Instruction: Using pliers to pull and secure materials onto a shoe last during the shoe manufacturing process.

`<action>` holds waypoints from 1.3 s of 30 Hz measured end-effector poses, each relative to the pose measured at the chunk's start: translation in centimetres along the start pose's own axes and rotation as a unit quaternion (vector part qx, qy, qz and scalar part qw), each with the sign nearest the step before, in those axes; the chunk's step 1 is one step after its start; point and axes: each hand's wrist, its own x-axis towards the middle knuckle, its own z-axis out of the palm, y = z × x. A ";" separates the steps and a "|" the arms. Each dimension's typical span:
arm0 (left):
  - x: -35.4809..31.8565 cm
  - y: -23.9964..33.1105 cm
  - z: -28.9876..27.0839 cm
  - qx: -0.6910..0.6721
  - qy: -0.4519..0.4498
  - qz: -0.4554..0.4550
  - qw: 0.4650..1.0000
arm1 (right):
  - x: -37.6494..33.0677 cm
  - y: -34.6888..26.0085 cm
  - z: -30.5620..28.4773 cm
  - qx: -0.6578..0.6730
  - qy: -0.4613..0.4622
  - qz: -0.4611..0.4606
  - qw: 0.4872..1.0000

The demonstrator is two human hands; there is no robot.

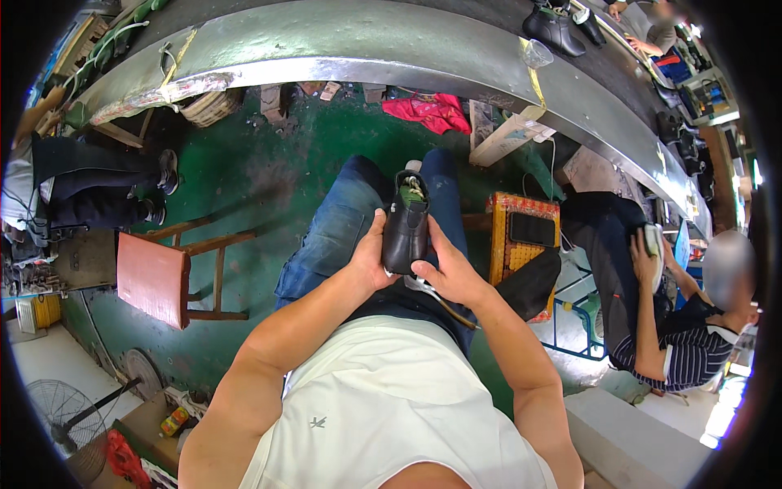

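A black ankle boot [405,236] is held over my lap, its opening pointing away from me and showing a greenish inside. My left hand [371,254] grips its left side, fingers partly hidden beneath it. On the other side my right hand [447,267] holds it, thumb near the boot's near end and fingers along its edge. A thin curved strip [444,303], brownish toward its lower end, lies across my lap just below the right hand; what it belongs to I cannot tell.
A metal-edged conveyor bench [342,69] curves across the front, carrying black boots [554,29]. To the left stands a reddish stool [153,279]; a standing fan [69,424] is lower left. At right, a phone [532,229] lies on a patterned seat [498,259], near a seated co-worker [684,346] holding a shoe.
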 end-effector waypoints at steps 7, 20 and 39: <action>1.3 -0.1 -2.3 0.051 0.056 0.063 0.995 | 1.2 -0.4 -0.3 -0.041 -0.050 0.040 0.997; -2.8 14.3 16.4 0.231 -0.136 0.164 0.949 | 0.9 -0.6 -14.8 -0.058 0.135 0.011 0.989; 16.5 25.5 24.8 0.610 0.009 0.610 0.506 | 15.3 14.7 -37.4 -0.479 0.383 0.115 0.782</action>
